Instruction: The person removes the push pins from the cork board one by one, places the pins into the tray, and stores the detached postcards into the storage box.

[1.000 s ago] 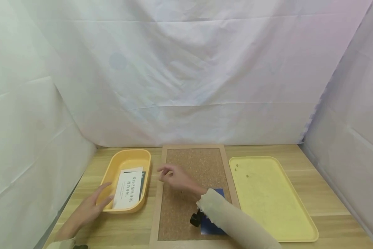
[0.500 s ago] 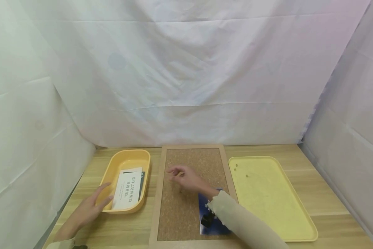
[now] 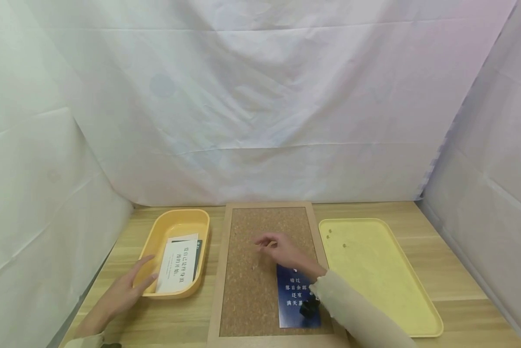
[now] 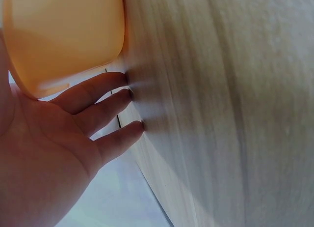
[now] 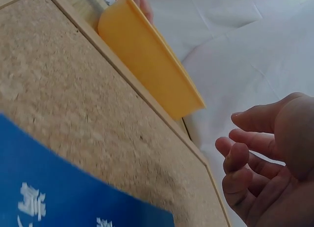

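Note:
My right hand is above the corkboard. In the right wrist view its fingers are loosely bent, thumb apart from them, with nothing held. Below its wrist lies a blue card with white printed characters, at the board's lower right, partly hidden by the sleeve and a black wrist device. My left hand rests on the near left corner of the yellow bin, thumb and forefinger over the rim. The left wrist view shows its other fingers straight, tips at the table. White and dark cards lie in the bin.
Right of the corkboard is a flat yellow tray with three small brownish-gold pieces near its far left corner. The wooden table is walled at the back and sides by a white cloth.
My right hand has moved right and slightly toward the near side over the corkboard, uncovering more of the blue card. My left hand stays on the bin.

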`<action>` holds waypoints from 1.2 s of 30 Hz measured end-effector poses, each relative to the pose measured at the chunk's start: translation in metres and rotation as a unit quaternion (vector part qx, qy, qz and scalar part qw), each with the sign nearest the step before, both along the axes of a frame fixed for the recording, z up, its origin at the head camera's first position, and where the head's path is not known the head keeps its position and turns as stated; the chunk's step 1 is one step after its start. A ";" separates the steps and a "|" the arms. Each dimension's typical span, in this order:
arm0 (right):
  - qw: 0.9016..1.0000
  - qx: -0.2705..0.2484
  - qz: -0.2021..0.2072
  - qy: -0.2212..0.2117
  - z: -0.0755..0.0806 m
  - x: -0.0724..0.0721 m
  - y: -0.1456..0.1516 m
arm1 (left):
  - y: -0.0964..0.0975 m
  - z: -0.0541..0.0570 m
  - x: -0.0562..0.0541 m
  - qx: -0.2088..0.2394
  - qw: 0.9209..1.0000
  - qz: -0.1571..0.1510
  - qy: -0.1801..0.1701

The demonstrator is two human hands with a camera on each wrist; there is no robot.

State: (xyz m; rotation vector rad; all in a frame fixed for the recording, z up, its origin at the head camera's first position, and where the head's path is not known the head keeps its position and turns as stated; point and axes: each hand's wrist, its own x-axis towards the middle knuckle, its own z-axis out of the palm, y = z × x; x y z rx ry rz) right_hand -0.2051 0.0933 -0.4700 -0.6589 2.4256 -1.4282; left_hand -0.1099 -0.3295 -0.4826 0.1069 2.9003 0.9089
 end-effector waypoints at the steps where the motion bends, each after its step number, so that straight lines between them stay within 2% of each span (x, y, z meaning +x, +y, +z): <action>1: 1.000 -0.003 -0.001 -0.004 -0.001 0.000 0.004 | 0.000 0.000 0.000 0.001 1.000 0.000 -0.001; 6: 0.999 -0.010 -0.013 -0.034 -0.004 0.000 0.021 | 0.000 0.001 -0.001 0.006 1.000 0.001 -0.013; 15: 1.000 -0.002 -0.007 -0.016 -0.013 0.002 0.047 | 0.000 0.002 -0.001 0.004 1.000 -0.003 -0.012; 28: 0.997 0.057 -0.034 -0.029 -0.023 0.011 0.081 | -0.001 0.001 0.000 0.004 1.000 -0.009 0.000; 36: 0.997 0.062 -0.024 -0.037 -0.030 0.014 0.090 | -0.001 0.000 0.000 0.001 1.000 -0.007 0.009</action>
